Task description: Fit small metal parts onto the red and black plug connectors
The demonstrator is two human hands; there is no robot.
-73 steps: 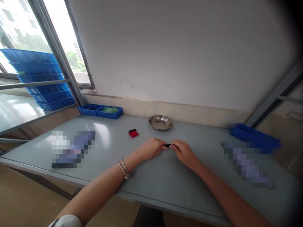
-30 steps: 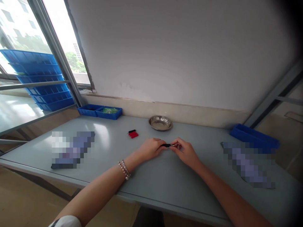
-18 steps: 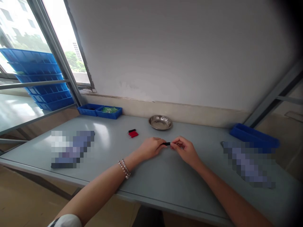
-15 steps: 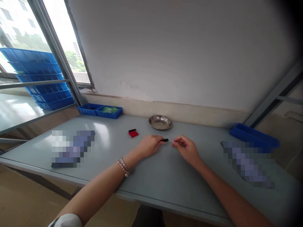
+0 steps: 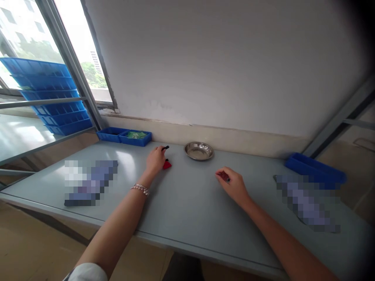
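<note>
My left hand (image 5: 156, 159) is stretched toward the back of the grey table (image 5: 181, 203), pinching a small black part (image 5: 166, 148) at its fingertips. It hovers over a little pile of red parts (image 5: 167, 165), most of which the hand hides. My right hand (image 5: 233, 184) rests on the table to the right, fingers curled round a small dark reddish piece (image 5: 225, 176) that I cannot make out clearly.
A steel dish (image 5: 199, 150) stands near the wall. Two small blue bins (image 5: 124, 137) sit at the back left, and a blue tray (image 5: 315, 168) lies at the right. Blue crates (image 5: 47, 95) are stacked by the window. Blurred patches lie left and right on the table.
The hands held the black part together, then separated. My left hand carried it back and left to the red pile. My right hand stayed in place, closed on a small piece.
</note>
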